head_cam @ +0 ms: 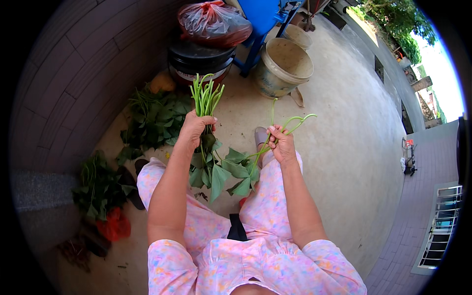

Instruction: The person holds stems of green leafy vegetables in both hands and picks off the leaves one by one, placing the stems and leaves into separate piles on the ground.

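My left hand (pixel 199 127) is closed around a bunch of green leafy stems (pixel 207 97). The cut-looking ends point up and away from me, and the broad leaves (pixel 217 179) hang below the fist. My right hand (pixel 281 143) pinches a few long stems (pixel 295 121) between thumb and fingers, over my right knee. Their tips curve out above the hand, while leaves (pixel 239 169) on the lower part hang between my legs, close beside the leaves of the left bunch. On the floor left of my left hand lies a heap of similar leafy stems (pixel 158 120).
Another leafy pile (pixel 97 184) lies near a red plastic bag (pixel 113 224) at left. Beyond my hands stand a lidded bucket (pixel 201 61) bearing a tied plastic bag (pixel 214 24), a blue metal stand (pixel 258 18) and an uncovered bucket (pixel 285 66). A tiled wall (pixel 66 73) rises at left.
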Demonstrator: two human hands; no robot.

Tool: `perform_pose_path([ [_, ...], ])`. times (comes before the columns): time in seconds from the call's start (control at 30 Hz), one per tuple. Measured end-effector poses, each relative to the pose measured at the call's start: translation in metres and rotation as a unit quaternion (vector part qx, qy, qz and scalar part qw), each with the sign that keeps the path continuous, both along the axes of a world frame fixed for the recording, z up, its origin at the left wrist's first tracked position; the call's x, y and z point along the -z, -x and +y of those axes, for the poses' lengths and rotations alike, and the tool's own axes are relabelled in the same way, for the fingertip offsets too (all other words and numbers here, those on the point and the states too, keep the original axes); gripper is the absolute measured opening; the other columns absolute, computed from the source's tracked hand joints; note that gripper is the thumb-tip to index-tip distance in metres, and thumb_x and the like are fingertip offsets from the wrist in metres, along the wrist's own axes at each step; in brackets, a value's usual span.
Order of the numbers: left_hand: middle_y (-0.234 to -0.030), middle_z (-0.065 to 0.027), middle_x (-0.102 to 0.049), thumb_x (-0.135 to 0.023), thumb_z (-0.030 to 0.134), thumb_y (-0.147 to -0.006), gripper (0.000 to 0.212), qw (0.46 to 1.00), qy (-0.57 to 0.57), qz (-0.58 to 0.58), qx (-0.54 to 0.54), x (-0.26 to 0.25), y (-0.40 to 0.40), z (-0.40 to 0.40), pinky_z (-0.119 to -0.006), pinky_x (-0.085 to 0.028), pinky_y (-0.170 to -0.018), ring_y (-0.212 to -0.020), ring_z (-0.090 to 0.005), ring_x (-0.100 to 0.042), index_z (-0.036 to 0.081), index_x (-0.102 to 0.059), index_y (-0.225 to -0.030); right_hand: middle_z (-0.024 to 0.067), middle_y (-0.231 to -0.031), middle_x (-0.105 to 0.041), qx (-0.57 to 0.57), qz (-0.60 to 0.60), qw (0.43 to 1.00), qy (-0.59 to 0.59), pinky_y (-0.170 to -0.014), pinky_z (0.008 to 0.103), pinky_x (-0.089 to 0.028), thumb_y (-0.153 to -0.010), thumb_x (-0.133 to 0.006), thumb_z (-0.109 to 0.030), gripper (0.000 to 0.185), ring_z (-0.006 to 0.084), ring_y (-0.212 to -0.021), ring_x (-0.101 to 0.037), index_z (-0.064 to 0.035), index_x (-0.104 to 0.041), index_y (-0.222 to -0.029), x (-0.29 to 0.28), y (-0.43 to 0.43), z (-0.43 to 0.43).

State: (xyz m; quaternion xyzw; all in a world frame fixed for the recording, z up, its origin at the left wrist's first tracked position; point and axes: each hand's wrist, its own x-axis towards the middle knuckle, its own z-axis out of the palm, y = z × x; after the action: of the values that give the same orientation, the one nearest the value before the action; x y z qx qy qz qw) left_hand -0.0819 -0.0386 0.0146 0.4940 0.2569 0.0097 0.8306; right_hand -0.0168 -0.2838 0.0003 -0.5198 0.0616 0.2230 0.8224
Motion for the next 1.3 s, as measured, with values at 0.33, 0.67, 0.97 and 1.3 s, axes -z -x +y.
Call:
perform_pose_path([
  [0.33,-0.061,-0.0066,-0.051,-0.057,-0.004,-0.06,0.017,0.996,-0.042,0.027,-0.075,-0.006,0.019,0.027,-0.028,-0.04,-0.044,-0.046,-0.0166,-0.05,0.0,-0.049,-0.074,0.0058,-0.073,-0.054,0.075,0.049,0.988,-0.127,-0.038,0.0183,-0.033,-0.08,-0.052,-0.011,0.009,0.0069,-0.051,-0.043,-0.0031,-0.051,-0.084,0.005,-0.023,-0.035],
  [0.67,-0.06,-0.0069,-0.05,-0.055,-0.004,-0.061,0.016,0.998,-0.003,0.027,-0.056,0.002,0.02,0.028,-0.029,-0.04,-0.042,-0.046,-0.0175,-0.05,0.0,-0.048,-0.074,0.0074,-0.071,-0.052,0.148,0.078,0.974,-0.155,-0.039,0.0199,-0.032,-0.078,-0.056,-0.012,0.01,0.0096,-0.051,-0.042,-0.0054,-0.048,-0.077,-0.001,-0.027,-0.044],
  [0.97,-0.06,-0.0067,-0.05,-0.055,-0.004,-0.062,0.015,0.999,0.026,0.02,-0.04,0.001,0.016,0.021,-0.029,-0.042,-0.041,-0.047,-0.0175,-0.052,0.0,-0.048,-0.075,0.0062,-0.07,-0.051,0.14,0.068,0.976,-0.152,-0.041,0.0213,-0.032,-0.077,-0.058,-0.013,0.013,0.0112,-0.053,-0.042,-0.0093,-0.046,-0.077,0.0,-0.027,-0.047],
  [1.3,-0.065,-0.0075,-0.053,-0.052,-0.002,-0.066,0.021,0.989,0.14,-0.018,0.041,0.004,0.012,0.006,-0.031,-0.048,-0.051,-0.054,-0.0175,-0.055,0.0,-0.048,-0.087,0.0018,-0.064,-0.042,0.104,0.003,0.986,-0.133,-0.043,0.0245,-0.033,-0.083,-0.049,-0.025,0.015,0.0123,-0.051,-0.04,-0.0101,-0.045,-0.081,-0.011,-0.014,-0.027],
])
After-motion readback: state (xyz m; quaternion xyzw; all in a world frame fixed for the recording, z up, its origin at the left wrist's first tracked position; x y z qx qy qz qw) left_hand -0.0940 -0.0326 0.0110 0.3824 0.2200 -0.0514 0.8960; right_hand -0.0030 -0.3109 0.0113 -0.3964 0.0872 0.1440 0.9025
